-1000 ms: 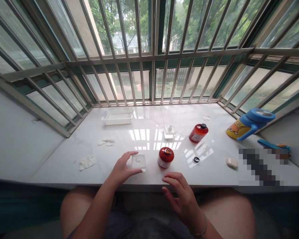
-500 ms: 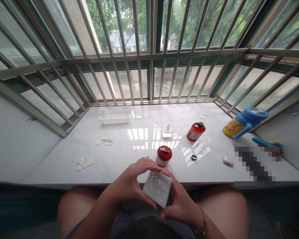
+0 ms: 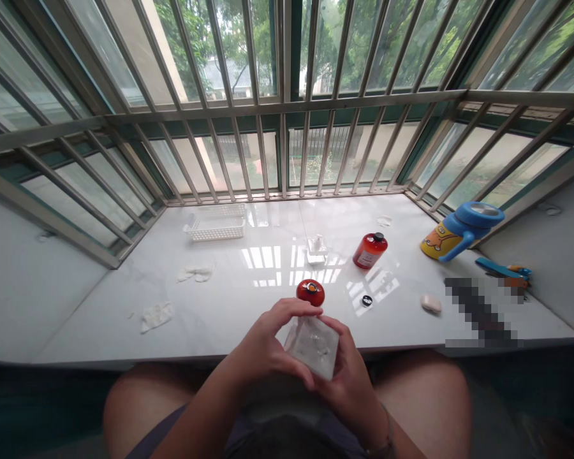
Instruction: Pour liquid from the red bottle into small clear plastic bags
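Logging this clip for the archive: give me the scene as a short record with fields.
setting: white sill behind window bars
left hand: grips the clear square packet
right hand: holds the same packet from the other side
nearest item: red-capped jar, just beyond the hands
further back: red bottle, white basket
far right: blue-lidded cup

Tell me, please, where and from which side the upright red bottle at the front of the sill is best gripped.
Grip the red bottle around its round body just below the cap, coming from the right, hand open sideways. It stands upright, so its sides offer a wrap grip. The left hand and right hand with the clear square packet crowd its near side, while the sill to its right looks fairly bare.
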Action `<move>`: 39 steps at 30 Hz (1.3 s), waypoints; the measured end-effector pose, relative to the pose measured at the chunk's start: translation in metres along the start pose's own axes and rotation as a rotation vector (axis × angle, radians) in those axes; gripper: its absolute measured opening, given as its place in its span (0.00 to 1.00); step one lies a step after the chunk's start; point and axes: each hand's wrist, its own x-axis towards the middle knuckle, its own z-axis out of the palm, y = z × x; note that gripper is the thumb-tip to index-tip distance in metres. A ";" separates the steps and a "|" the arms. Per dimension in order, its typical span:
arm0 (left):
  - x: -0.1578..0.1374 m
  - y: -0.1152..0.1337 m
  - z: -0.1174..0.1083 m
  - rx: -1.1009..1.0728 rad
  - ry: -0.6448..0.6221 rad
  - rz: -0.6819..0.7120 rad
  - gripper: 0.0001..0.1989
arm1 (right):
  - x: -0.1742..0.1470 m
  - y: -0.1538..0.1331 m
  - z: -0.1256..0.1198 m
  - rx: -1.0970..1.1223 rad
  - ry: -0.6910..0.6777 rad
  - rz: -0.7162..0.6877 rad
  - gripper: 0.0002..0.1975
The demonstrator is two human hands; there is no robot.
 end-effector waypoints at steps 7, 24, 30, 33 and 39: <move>0.016 -0.019 0.000 0.365 0.124 -0.045 0.37 | -0.006 -0.008 -0.006 -0.010 0.156 0.030 0.40; 0.022 -0.085 0.023 0.372 0.233 -0.318 0.59 | -0.005 0.001 -0.039 -0.026 0.375 0.093 0.40; 0.026 -0.111 0.050 0.373 0.380 -0.322 0.58 | -0.002 0.003 -0.054 -0.105 0.465 0.085 0.40; 0.022 -0.114 0.044 0.388 0.326 -0.271 0.45 | -0.002 0.005 -0.059 -0.097 0.474 0.112 0.41; 0.008 -0.106 0.020 0.309 0.218 -0.346 0.58 | -0.003 0.009 -0.061 -0.076 0.464 0.133 0.40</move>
